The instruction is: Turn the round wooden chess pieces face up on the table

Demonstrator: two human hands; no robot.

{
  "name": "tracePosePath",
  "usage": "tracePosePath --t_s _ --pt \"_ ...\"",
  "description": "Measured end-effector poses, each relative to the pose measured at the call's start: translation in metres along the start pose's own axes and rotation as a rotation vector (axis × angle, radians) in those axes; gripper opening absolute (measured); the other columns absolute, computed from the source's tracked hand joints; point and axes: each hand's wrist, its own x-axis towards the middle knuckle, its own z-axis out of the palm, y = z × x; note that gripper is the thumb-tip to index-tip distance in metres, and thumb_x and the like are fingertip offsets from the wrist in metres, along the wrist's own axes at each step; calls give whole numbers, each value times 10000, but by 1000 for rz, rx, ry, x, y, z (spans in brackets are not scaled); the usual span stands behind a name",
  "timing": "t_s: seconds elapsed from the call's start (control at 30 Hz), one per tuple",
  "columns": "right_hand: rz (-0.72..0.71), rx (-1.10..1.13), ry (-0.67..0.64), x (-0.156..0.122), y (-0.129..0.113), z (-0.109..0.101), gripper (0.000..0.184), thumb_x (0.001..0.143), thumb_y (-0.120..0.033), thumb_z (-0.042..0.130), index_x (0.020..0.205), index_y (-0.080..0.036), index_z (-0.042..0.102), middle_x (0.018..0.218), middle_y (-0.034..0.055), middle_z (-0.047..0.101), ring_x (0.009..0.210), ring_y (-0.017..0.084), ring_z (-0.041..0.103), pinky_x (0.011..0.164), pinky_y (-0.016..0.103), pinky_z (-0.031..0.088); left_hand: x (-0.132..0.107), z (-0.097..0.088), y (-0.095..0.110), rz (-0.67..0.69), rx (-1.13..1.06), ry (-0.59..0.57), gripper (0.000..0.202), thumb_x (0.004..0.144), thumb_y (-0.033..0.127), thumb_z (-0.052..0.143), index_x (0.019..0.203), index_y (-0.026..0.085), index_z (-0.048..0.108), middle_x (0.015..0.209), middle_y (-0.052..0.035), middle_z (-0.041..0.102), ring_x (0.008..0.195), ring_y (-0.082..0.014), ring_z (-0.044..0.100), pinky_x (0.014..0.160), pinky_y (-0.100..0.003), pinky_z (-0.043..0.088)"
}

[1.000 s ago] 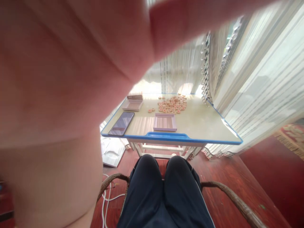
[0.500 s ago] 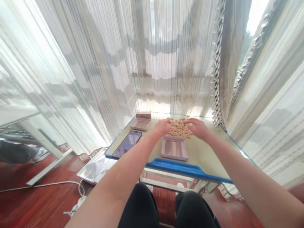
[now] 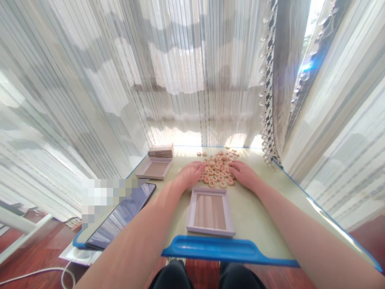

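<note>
Round wooden Chinese chess pieces (image 3: pixel 217 167), marked with red and dark characters, lie in a loose heap at the middle of the table, some on top of others. My left hand (image 3: pixel 191 174) rests at the heap's left side, fingers stretched and touching the pieces there. On the opposite side, my right hand (image 3: pixel 245 174) lies with fingers extended over the right-hand pieces. Neither hand grips a piece that I can make out. Just in front of the heap sits a shallow, pale lilac box tray (image 3: pixel 210 231) with nothing in it.
Another shallow box part (image 3: pixel 149 177) lies at the back left, with a small box (image 3: pixel 161 151) behind it. A dark-screened tablet or phone (image 3: pixel 123 216) is by the left edge. The cream table (image 3: pixel 261 228) has a blue rim (image 3: pixel 213 248). Sheer curtains (image 3: pixel 186 72) hang behind.
The view has shifted so the table appears larger and closer. Both hands remain at the sides of the heap, and my right fingers now lie lower against the pieces.
</note>
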Motion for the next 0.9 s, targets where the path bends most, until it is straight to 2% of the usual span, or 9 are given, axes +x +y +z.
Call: tracePosePath --t_s 0.13,0.23,0.4,0.47,0.57,0.67,0.73,0.9 --pt "-42 11 -1 -1 -6 0 354 860 -286 404 1121 -190 624 1239 65 560 1159 180 490 1036 334 331 10 5 -2 -109 -113 176 384 887 337 301 888 177 650 1029 -72 658 1011 -201 571 951 -348 427" --pt "-84 -4 -29 -2 -14 -6 337 848 -243 412 1083 -205 649 1219 38 583 1154 178 493 1041 331 326 14 6 -2 -164 -223 213 327 834 292 352 793 181 657 990 -58 672 986 -198 581 919 -337 445" --pt "-36 47 -104 -6 -24 -16 310 809 -181 420 929 -235 701 1009 11 679 971 166 590 905 297 441 8 2 5 -164 -398 327 495 866 315 196 723 175 648 908 -47 688 927 -192 603 828 -325 480" --pt "-53 30 -104 -7 -26 -17 294 809 -195 440 940 -244 699 1005 11 680 970 172 590 900 302 441 4 0 7 -144 -334 299 544 884 372 171 745 182 662 893 -45 689 911 -200 604 842 -334 471" --pt "-93 -24 -63 -8 -25 -16 289 813 -253 484 1029 -242 676 1068 24 662 1026 197 562 941 340 412 1 -1 9 -40 -149 109 551 892 446 196 796 201 680 928 -56 687 956 -216 590 892 -329 438" --pt "-124 -69 -50 -8 -23 -13 272 810 -268 499 1001 -234 689 1048 26 667 1041 200 542 974 348 382 1 -2 9 29 -32 -62 589 902 475 165 836 203 684 967 -72 680 991 -223 577 916 -329 416" --pt "-140 -83 -47 -9 -23 -12 265 805 -246 495 971 -222 700 1025 27 671 1042 195 534 987 335 368 1 -3 6 21 -14 -89 624 910 470 120 872 200 680 965 -77 675 967 -219 584 901 -331 423" --pt "-129 -74 -22 -10 -23 -10 291 815 -236 474 1014 -222 686 984 35 673 1042 199 526 966 328 380 2 -3 -3 20 52 -21 613 916 460 134 812 199 679 844 -80 659 903 -208 592 860 -310 442"
